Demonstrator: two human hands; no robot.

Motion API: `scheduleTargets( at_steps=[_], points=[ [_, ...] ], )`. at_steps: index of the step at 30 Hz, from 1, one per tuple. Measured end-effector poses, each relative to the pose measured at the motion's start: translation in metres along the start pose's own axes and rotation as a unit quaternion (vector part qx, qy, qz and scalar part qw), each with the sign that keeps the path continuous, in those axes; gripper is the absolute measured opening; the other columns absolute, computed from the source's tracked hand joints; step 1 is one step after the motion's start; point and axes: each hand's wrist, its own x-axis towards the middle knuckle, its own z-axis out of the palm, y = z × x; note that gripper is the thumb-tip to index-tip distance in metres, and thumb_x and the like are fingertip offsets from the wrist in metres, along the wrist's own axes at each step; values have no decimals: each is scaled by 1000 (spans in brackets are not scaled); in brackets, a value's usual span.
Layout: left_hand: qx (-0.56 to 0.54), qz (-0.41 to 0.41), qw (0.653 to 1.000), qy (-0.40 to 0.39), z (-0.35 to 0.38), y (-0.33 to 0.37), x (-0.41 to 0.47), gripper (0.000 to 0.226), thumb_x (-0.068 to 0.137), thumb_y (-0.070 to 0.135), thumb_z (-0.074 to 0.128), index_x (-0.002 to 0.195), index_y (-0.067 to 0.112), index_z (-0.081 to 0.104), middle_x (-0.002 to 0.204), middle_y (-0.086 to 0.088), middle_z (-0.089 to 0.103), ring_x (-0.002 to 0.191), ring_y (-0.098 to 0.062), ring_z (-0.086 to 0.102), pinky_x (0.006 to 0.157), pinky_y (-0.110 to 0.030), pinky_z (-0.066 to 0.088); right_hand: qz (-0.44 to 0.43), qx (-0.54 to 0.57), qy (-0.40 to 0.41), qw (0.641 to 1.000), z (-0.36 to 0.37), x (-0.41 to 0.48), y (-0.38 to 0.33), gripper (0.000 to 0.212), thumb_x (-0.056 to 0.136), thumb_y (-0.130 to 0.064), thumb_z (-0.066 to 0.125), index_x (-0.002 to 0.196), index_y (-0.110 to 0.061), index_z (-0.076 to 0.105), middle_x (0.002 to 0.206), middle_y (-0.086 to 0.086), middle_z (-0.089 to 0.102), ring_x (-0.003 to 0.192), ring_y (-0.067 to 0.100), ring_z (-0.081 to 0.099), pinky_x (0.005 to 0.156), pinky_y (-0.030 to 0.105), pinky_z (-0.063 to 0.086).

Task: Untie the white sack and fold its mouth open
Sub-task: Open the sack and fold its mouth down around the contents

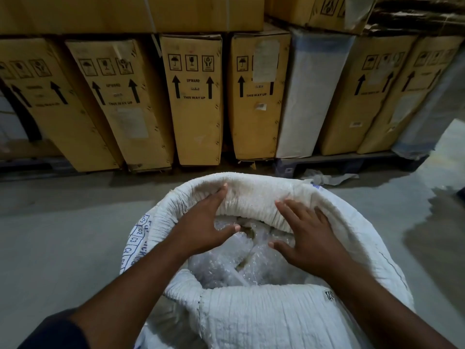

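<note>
Both hands press flat, fingers spread, on the white sack's [339, 222] rolled rim at 12 o'clock: left hand [201, 222], right hand [305, 235]. Clear plastic wrapping [226, 265] blurs the contents.

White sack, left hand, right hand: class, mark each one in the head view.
white sack [256, 195], head view, far rolled rim.
left hand [203, 220], head view, back of hand.
right hand [305, 235], head view, back of hand.

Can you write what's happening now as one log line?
white sack: open | far rim: rolled | left hand, right hand: pressing rim | inside: bubble wrap
</note>
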Motion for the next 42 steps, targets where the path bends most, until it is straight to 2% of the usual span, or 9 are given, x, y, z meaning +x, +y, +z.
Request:
scheduleTargets(
  at_steps=[4,12,20,23,34,37,39,41,42],
  points=[
    [44,25,999,9,13,-7,12,115,80,79,60,167,32,2,175,10,6,161,-9,5,130,-42,20,40,-21,-41,998,17,10,2,112,81,-88,43,160,-42,-21,170,-14,-25,156,15,-29,122,52,-16],
    [144,3,989,19,28,-15,25,119,77,90,46,166,31,-8,175,8,-14,160,-14,-16,131,-45,6,103,-19,-74,992,18,33,-6,116,77,-96,34,162,-36,-18,173,-11,-20,156,18,-28,124,60,-16],
    [115,27,993,-6,23,3,0,104,90,78,52,166,36,-5,173,12,-16,159,-9,-10,127,-40,7,48,15,-91,995,6,16,-18,116,79,-91,46,161,-41,-20,172,-9,-23,158,19,-22,127,56,-7],
    [108,26,994,-16,20,13,-17,102,90,80,49,165,39,-6,173,14,-14,160,-10,-6,127,-50,11,22,27,-104,994,-3,-7,-23,118,79,-89,51,160,-43,-21,172,-8,-22,159,18,-19,129,53,-2],
    [218,56,967,-117,28,17,-96,132,60,111,24,155,38,-31,165,2,-36,156,-22,-24,128,-47,-6,35,-3,-182,983,-31,-92,-32,139,65,-83,71,152,-48,-31,168,-3,-35,158,22,-23,125,62,8],
    [252,55,963,-72,32,10,-120,136,54,113,30,166,38,9,173,-6,12,155,-33,25,122,-52,6,44,-31,-203,978,-30,-109,-24,146,61,-79,78,153,-48,-31,165,-4,-41,158,24,-24,123,66,8],
    [278,13,953,-121,35,2,-136,133,51,112,32,154,29,45,151,-12,57,127,-38,65,114,-52,10,56,-49,-206,976,-32,-121,-22,146,62,-76,80,155,-45,-28,163,-3,-44,158,24,-21,120,69,12],
    [322,-16,936,-139,45,-8,-156,108,56,92,58,141,26,52,144,-12,62,112,-37,74,111,-59,18,63,-85,-197,975,-29,-134,-23,143,64,-70,81,159,-42,-22,168,1,-34,159,24,-1,113,74,24],
    [383,12,913,-139,55,-20,-168,84,70,71,64,139,26,51,149,-12,54,110,-37,74,108,-64,26,54,-108,-186,975,-26,-141,-23,141,61,-66,82,162,-40,-14,174,4,-17,155,26,26,101,78,37]
  ],
)
